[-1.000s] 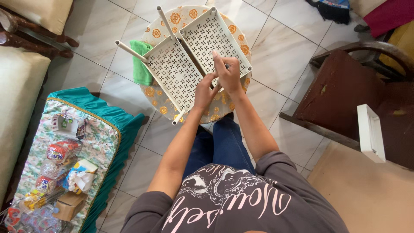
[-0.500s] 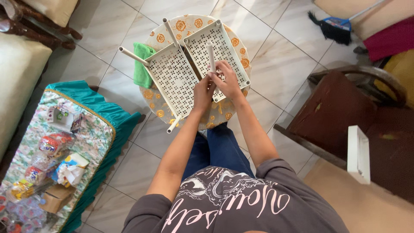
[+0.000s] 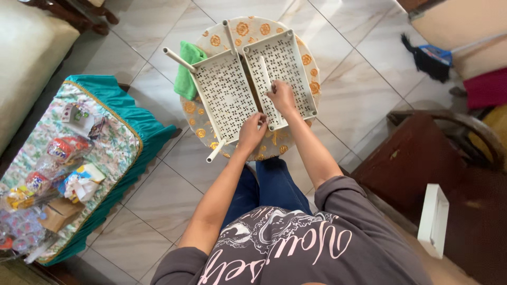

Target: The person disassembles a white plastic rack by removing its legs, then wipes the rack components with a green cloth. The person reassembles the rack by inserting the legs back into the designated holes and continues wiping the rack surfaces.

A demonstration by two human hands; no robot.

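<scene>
White perforated trays lie side by side on the round table. Your right hand grips a white tube in the right tray; your left hand pinches the near rims. Other tubes lie loose, unfitted.

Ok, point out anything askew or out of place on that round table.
Nothing is spilled or broken. The two perforated trays lie tilted, not square to the person. Loose white tubes poke past the round table edge, and a green cloth is tucked partly under the left tray.
</scene>
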